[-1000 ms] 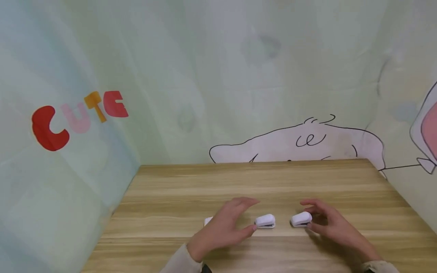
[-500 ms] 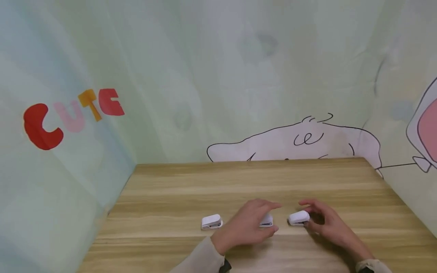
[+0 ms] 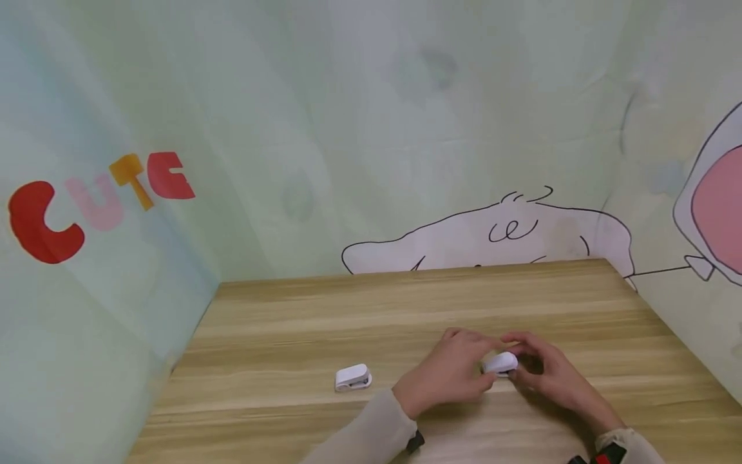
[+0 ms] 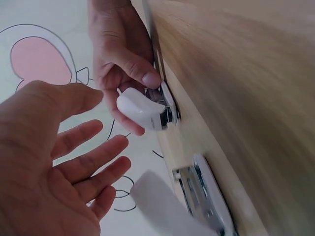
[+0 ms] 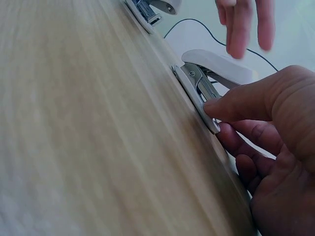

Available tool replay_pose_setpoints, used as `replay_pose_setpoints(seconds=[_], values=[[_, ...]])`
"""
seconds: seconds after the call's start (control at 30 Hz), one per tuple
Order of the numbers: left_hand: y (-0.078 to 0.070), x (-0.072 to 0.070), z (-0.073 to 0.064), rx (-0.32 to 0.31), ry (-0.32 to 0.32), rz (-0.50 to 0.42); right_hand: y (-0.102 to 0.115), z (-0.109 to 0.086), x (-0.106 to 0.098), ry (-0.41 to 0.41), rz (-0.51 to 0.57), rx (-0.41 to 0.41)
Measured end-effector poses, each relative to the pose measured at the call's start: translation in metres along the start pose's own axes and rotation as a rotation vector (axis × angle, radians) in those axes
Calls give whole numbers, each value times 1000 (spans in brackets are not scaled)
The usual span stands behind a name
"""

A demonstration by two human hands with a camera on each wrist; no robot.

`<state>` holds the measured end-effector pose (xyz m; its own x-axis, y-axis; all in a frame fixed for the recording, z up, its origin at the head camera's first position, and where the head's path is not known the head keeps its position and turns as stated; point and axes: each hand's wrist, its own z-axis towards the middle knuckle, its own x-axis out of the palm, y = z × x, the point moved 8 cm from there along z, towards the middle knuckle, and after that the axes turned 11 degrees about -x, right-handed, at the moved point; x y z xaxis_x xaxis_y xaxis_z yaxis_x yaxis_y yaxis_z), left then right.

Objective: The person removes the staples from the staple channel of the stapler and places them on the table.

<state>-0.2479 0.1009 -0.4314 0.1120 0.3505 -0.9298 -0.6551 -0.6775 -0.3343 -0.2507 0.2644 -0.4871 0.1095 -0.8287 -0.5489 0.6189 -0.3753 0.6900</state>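
Since half a second ago, the left hand has slid rightward over the table, from around the middle stapler to beside the held stapler. From where I stand, that one lies between the two hands on the tabletop, its long axis running roughly left to right, the right end angled slightly away from the person. The right hand is nearer: it pinches the right end, thumb on the base. The left hand, released and empty with its fingers spread, faces the other end.

Seen from the head, the left hand looks almost against the stapler; the left wrist view shows a gap between its thumb and the white body. That same view reveals the middle stapler, which the left hand hides from above. The right wrist view adds how the held stapler's top stands off its base, the opening widening toward the right hand. Only the head view takes in the far-left stapler, on the table well apart from both hands.
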Motion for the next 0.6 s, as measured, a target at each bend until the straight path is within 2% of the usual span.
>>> replay_pose_setpoints(seconds=[0.13,0.33,0.43,0.6], values=[[-8,8,10,7,28,72,-2,-1,-1,5,-7,29],[-12,18,21,-36,62,171,-4,-2,-1,-3,-22,36],[-14,23,26,-46,48,218,-6,-3,0,0,-26,45],[-19,22,29,-56,-9,282,-6,-3,-2,12,-40,57]])
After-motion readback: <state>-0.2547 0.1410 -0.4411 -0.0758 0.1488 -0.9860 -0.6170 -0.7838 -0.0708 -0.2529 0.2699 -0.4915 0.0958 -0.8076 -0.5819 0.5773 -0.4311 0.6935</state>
